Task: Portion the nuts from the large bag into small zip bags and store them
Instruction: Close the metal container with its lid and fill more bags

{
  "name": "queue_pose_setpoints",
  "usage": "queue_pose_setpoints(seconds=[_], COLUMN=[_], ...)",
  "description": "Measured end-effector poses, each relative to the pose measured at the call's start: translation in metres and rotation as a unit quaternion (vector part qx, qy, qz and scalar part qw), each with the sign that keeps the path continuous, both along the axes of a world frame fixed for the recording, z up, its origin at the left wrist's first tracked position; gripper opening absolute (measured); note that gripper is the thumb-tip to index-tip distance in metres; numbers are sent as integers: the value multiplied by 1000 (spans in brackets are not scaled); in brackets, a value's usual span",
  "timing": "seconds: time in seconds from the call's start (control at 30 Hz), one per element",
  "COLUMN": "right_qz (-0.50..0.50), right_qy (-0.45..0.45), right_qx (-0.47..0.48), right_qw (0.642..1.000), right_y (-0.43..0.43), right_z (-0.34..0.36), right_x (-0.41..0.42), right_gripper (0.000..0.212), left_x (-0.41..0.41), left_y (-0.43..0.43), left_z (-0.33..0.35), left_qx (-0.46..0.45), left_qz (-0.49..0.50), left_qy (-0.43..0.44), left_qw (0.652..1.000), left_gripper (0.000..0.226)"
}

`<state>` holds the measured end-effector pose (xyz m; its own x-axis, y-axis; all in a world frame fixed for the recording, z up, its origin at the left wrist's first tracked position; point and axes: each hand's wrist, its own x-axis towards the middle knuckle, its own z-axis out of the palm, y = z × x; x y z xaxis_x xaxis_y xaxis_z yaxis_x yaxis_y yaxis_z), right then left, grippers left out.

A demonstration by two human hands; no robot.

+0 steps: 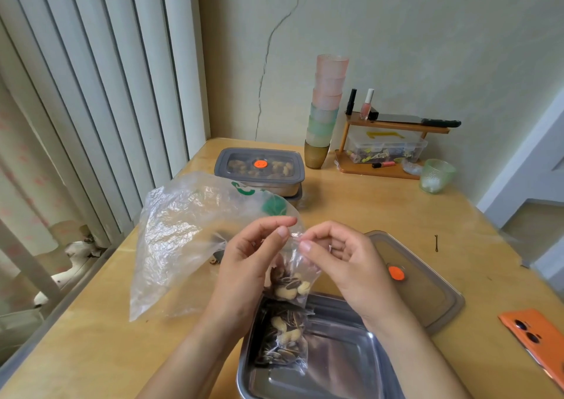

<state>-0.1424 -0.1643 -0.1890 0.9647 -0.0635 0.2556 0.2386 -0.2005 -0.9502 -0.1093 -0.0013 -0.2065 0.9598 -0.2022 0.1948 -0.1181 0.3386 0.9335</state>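
At six o'clock your steel tray (351,356) holds one filled bag (283,340). Just above it, your left hand (244,264) and right hand (345,261) both pinch the top edge of the small zip bag (290,285), likely sealing it over the tray. At ten o'clock the large bag (183,231) lies slack, seemingly emptied.

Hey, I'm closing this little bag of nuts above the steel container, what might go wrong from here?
The left hand and right hand pinch only the top of the small zip bag; a half-closed strip may spill nuts. The bag hangs over the left edge of the steel container, so a slip might land on the table.
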Motion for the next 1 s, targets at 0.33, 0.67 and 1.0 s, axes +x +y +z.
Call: queue_pose_setpoints(seconds=[0.33, 0.67, 1.0], right_qz=[-36, -20, 16], right_qy=[-14, 26, 95], right_qx=[25, 20, 238], right_qw=[999, 999, 967], right_y=[2, -3, -8], right_z=[0, -1, -1], right_x=[-3, 1, 2], right_gripper=[18, 5, 25], left_x=[2, -1, 3], left_y=[-1, -3, -1], left_z=[-2, 0, 0], left_qx=[23, 56, 4], left_qz=[-44, -13, -15], left_qy=[-23, -29, 16], left_qw=[998, 998, 1000], left_gripper=[12, 23, 30])
